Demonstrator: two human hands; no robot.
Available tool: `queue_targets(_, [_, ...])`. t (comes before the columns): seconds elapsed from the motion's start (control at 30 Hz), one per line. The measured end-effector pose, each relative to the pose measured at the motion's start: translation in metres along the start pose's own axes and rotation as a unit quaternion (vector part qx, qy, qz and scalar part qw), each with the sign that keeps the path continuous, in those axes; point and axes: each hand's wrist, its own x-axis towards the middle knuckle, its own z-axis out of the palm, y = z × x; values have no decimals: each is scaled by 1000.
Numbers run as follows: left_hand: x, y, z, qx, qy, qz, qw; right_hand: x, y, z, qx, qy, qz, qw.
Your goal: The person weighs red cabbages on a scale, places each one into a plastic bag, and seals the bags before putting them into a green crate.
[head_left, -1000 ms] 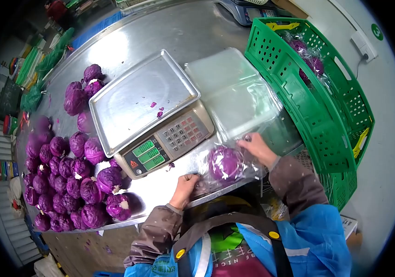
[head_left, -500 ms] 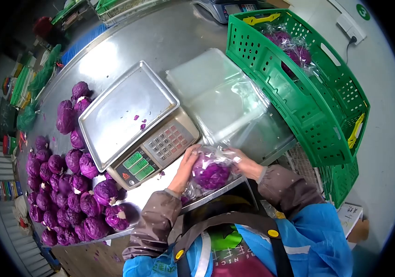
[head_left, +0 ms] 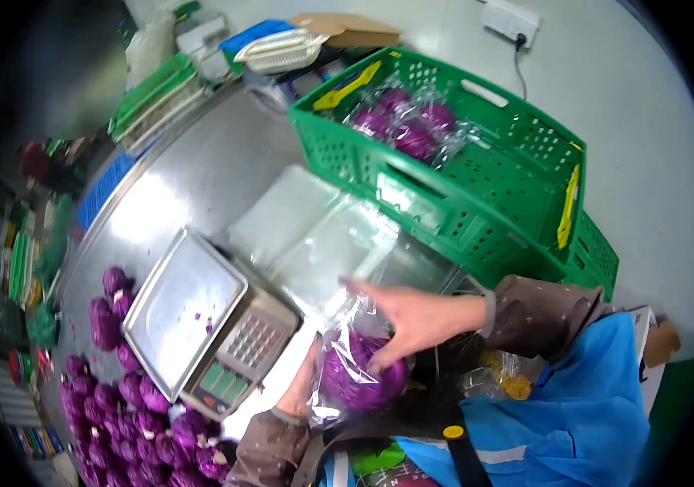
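Observation:
A red cabbage in a clear plastic bag (head_left: 355,380) is close to my body, at the near edge of the metal table. My left hand (head_left: 300,383) grips the bag along its left side, its fingers partly hidden behind the plastic. Above and to the right, my right hand (head_left: 424,318) is spread, its thumb over the cabbage and its fingers stretched out near the bag's top. A stack of flat clear plastic bags (head_left: 314,235) lies just beyond. To the left stands a weighing scale (head_left: 193,312) with a few purple leaf scraps on its tray.
A green crate (head_left: 444,199) with several bagged red cabbages (head_left: 413,140) stands at the back right. Loose red cabbages (head_left: 132,426) are heaped on the left of the metal table (head_left: 201,162). A white basket (head_left: 280,50) sits at the back.
The view has swung toward the crate. My right hand has come off the bag's top right and opened over the cabbage. My left hand remains at the bag's left side.

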Motion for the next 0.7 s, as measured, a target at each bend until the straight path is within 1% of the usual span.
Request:
queue_targets(0.03, [4,4,2,23,12,-5,1000,-2,-8,-8,54,-89,77,992])
queue_targets(0.07, [-8,10,31,36,35,10,999,-4,-5,-17,48,-76,76,993])
queue_targets(0.1, [-12,15,28,55,-52,20,997,-3,3,-26,20,-22,52,998])
queue_targets(0.13, [-8,18,21,42,-52,27,997,0,14,-36,-7,30,27,999])
queue_targets(0.17, [-1,22,17,28,-51,34,998,6,32,-48,-2,81,32,996])
queue_targets(0.2, [-18,31,66,94,14,110,989,9,55,-70,-48,126,-97,986])
queue_targets(0.23, [-4,38,47,-147,-182,65,970,9,68,-94,-93,166,-223,956])
queue_targets(0.27, [-3,46,56,-165,-200,81,962,3,45,-108,136,204,-108,964])
queue_targets(0.3, [-4,54,69,-185,-217,96,954,-3,22,-121,358,227,14,906])
queue_targets(0.33, [0,59,82,-103,-206,163,959,1,22,-137,458,262,29,849])
queue_targets(0.37, [5,63,91,-21,-193,228,954,4,25,-154,552,292,43,780])
queue_targets(0.4, [10,63,91,10,-144,246,958,10,41,-174,530,321,17,784])
queue_targets(0.43, [15,64,80,13,-146,246,958,16,63,-192,508,349,-9,787])
queue_targets(0.47, [22,65,62,43,-108,228,967,18,76,-203,478,363,-27,800])
queue_targets(0.5, [27,65,47,73,-67,208,973,21,90,-209,479,365,-31,798])
queue_targets(0.57, [33,61,31,38,5,215,976,34,126,-216,490,424,59,760])
queue_targets(0.6, [36,60,23,44,29,217,975,43,158,-213,501,428,31,751])
queue_targets(0.63, [38,59,15,50,54,218,973,52,184,-206,504,463,60,727])
queue_targets(0.7, [39,58,2,48,41,211,976,72,235,-195,503,479,161,701])
